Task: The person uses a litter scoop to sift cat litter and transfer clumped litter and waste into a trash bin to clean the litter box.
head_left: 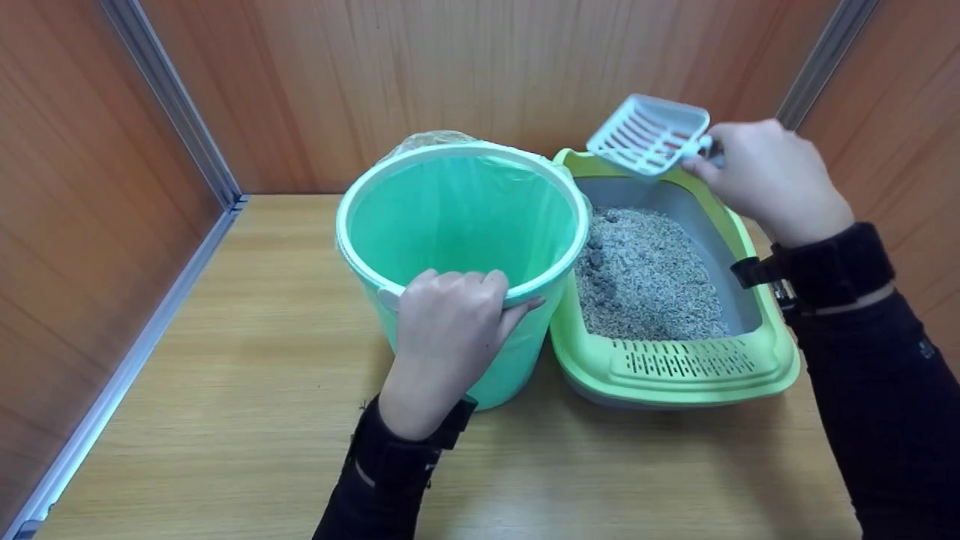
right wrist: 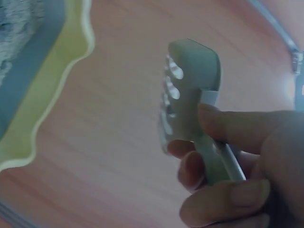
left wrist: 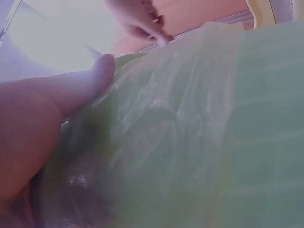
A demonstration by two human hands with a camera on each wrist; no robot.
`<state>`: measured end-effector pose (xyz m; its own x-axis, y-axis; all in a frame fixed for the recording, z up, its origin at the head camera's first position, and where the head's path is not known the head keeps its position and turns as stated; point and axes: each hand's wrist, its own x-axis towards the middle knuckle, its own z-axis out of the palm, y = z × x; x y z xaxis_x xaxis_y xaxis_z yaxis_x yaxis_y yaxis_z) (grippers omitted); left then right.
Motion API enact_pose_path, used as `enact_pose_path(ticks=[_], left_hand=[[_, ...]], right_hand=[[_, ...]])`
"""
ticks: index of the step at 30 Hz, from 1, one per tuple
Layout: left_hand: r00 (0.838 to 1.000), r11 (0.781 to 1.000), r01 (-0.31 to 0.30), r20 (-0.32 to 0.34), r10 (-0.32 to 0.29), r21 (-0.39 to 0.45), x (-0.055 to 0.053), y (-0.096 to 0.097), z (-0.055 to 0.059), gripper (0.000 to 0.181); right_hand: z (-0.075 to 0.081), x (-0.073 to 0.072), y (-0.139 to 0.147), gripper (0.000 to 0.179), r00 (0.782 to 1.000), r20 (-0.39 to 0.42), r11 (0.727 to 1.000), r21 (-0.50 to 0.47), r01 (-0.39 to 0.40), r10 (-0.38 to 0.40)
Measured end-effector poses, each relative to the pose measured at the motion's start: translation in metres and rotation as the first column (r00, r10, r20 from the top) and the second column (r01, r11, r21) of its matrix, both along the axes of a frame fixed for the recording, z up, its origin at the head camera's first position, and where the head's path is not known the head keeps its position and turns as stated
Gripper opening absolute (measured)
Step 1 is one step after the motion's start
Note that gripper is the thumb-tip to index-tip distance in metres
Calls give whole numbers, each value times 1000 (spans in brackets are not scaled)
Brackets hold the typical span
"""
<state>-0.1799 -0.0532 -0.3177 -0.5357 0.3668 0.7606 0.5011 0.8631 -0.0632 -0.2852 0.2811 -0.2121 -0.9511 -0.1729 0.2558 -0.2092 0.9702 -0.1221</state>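
A pale blue slotted litter scoop is up above the back rim of the litter box, with no litter seen on it. My right hand grips its handle; in the right wrist view thumb and fingers wrap the scoop. Grey litter fills the box with the green rim. Left of it stands a green bin lined with a clear plastic bag. My left hand holds the bin's near rim, fingers curled over the edge and thumb outside against the bag.
Bin and litter box stand side by side, close together, on a wooden surface. Wood-grain panels rise at the back and both sides, with metal strips along the corners.
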Motion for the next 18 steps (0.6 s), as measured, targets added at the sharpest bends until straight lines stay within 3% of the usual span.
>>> enact_pose_path(ticks=[3, 7, 13, 18], left_hand=[[1000, 1000, 0, 5, 0, -4, 1, 0, 0, 63], [1000, 1000, 3, -11, -3, -1, 1, 1, 0, 64], [1000, 1000, 7, -30, -7, -1, 0, 2, 0, 65], [1000, 1000, 7, -22, -7, -7, 0, 1, 0, 64]], right_hand=[[-14, -7, 8, 49, 990, 142, 998, 57, -2, -6], [-28, -11, 14, 38, 957, 291, 990, 137, -32, -9], [-41, -9, 20, 28, 879, 476, 979, 158, -126, 37], [-50, -6, 22, 28, 791, 610, 977, 148, -155, 33]])
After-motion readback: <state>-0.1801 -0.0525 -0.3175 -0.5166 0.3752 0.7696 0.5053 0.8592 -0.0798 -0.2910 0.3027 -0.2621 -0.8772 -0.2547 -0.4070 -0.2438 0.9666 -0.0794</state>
